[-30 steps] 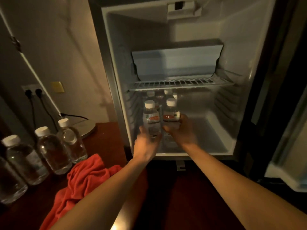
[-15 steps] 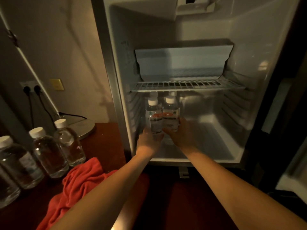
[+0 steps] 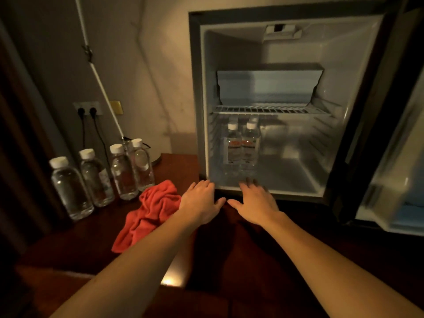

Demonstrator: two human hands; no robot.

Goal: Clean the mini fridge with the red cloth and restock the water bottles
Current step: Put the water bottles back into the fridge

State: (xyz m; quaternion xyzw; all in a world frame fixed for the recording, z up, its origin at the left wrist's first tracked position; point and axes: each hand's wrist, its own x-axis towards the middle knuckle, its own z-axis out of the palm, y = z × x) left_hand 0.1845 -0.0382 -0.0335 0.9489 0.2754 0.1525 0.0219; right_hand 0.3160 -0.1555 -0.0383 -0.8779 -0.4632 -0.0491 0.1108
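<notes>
The mini fridge (image 3: 344, 171) stands open on the dark wooden table (image 3: 68, 249). Several water bottles (image 3: 242, 148) with red labels stand at the left of its floor, under the wire shelf (image 3: 270, 110). My left hand (image 3: 202, 203) and my right hand (image 3: 257, 200) hover empty, fingers spread, just in front of the fridge's lower edge. The red cloth (image 3: 149, 212) lies crumpled on the table left of my left hand. Several more clear bottles (image 3: 96, 177) with white caps stand in a row at the left.
The fridge door (image 3: 394, 180) hangs open at the right. A wall socket (image 3: 87, 110) with two plugs and cables sits behind the bottle row. A thin white pole (image 3: 101, 83) leans against the wall.
Both hands have let go of the two front bottles and pulled back out of the fridge. The bottles now stand on the fridge floor. The camera has moved back.
</notes>
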